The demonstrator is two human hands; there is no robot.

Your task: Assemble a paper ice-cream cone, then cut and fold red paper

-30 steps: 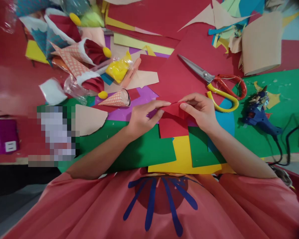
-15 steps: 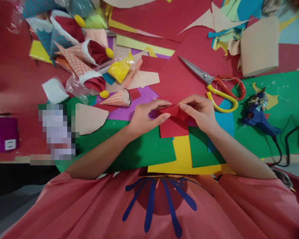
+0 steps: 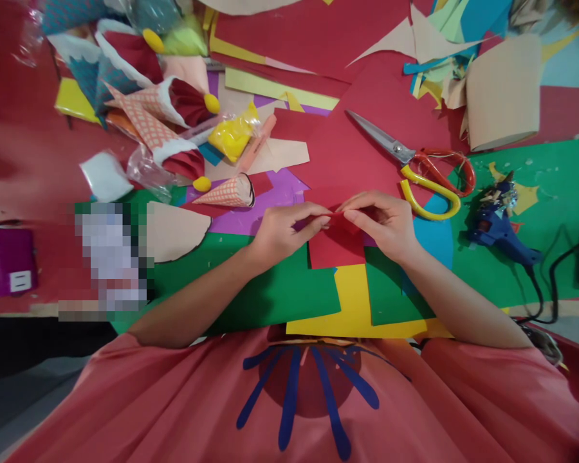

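Note:
A small folded piece of red paper is held between my two hands above a red sheet. My left hand pinches its left end between thumb and fingers. At the right end, my right hand pinches the same paper with thumb and forefinger. Scissors with red and yellow handles lie open just beyond my right hand. To the left of my left hand rests a small checkered paper cone on purple paper.
A blue glue gun with a black cable lies at the right on green paper. A beige paper cylinder stands behind it. Decorated cones and a yellow packet are at the upper left.
My left thumb and fingers have closed onto the red paper's left end, where they were apart before. The paper now looks narrower and flatter between my hands.

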